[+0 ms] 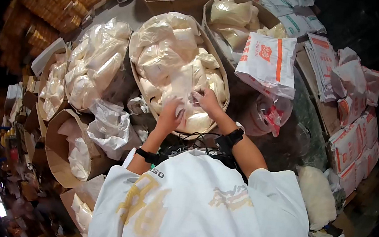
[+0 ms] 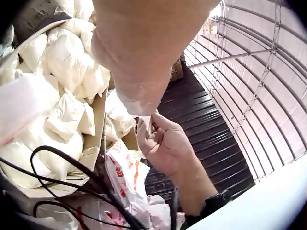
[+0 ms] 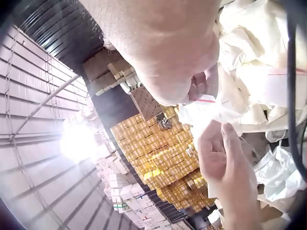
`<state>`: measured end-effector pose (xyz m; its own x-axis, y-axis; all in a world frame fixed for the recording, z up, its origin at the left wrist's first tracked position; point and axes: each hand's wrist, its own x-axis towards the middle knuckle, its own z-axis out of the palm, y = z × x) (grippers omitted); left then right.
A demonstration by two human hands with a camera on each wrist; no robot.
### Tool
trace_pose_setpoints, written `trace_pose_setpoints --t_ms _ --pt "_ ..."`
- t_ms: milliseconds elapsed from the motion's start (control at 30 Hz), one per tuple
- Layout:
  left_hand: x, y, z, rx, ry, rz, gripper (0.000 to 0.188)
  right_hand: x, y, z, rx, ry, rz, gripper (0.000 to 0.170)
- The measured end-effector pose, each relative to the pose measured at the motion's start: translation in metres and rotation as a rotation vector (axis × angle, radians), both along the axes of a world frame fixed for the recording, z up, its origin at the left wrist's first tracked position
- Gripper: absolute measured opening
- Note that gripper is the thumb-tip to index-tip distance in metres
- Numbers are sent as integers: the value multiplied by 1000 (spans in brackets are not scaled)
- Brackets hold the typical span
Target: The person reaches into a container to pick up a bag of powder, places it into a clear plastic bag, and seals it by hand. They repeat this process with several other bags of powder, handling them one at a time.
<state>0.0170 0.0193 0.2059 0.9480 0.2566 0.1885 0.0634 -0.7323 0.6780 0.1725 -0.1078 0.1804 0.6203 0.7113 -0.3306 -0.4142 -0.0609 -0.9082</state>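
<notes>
Over an oval carton full of pale powder-filled bags, both hands hold a translucent plastic bag with a red line along its edge. My left hand pinches the bag on its near left side, fingers curled, thumb up in the right wrist view. Opposite it, the right hand grips the bag's other side between thumb and bent fingers. In the left wrist view the right hand shows palm-side, fingertips close together at the bag's edge. Much of the bag is hidden behind the hands.
More bags of pale powder fill cartons at left. An orange-and-white printed sack lies at right, near stacked printed sacks. A crumpled white plastic bag sits left of the arms. Black cables hang near the left wrist.
</notes>
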Motion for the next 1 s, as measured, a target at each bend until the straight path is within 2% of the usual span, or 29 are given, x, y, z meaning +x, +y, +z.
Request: trace_pose_setpoints --t_ms 33,133,167,200,267,367,400,467,567,667,700,733,800,900,1000 --pt "1 -3 1 -63 45 94 35 -2 0 2 36 -27 -47 15" --pt "11 -9 2 -314 -72 283 41 -13 1 18 -136 -453 -38 18" --pt "14 -11 9 -397 -17 307 43 -17 2 27 -159 -626 -79 20" --pt "19 -10 -1 -622 -101 245 41 -20 5 27 -140 -667 -54 20" --pt "21 -7 -6 -1012 -96 264 34 -26 12 18 -81 -697 -49 18" --pt "23 -11 9 -932 -75 379 31 -29 14 24 -32 -749 5 17" --pt "24 -11 4 -986 -96 408 30 -27 14 24 -22 -710 69 17" --pt "23 -12 2 -1131 -155 390 32 -24 21 1 45 -656 113 18" --pt "20 -10 -10 -1064 -190 328 31 -20 25 -20 15 -503 171 17" --pt "17 -8 -9 -1003 -193 328 32 -23 20 2 97 -331 168 17" --pt "17 -3 -14 -915 -225 285 33 -20 18 9 111 -277 202 15" --pt "18 -3 -15 -985 -234 328 34 -23 15 33 50 -215 183 14" --pt "16 1 -11 -943 -242 312 35 -18 18 18 148 -188 177 15" --pt "17 -5 8 -969 -255 331 33 -15 19 22 135 -190 173 15" --pt "18 -5 12 -897 -171 278 33 -14 19 27 165 -208 151 15"
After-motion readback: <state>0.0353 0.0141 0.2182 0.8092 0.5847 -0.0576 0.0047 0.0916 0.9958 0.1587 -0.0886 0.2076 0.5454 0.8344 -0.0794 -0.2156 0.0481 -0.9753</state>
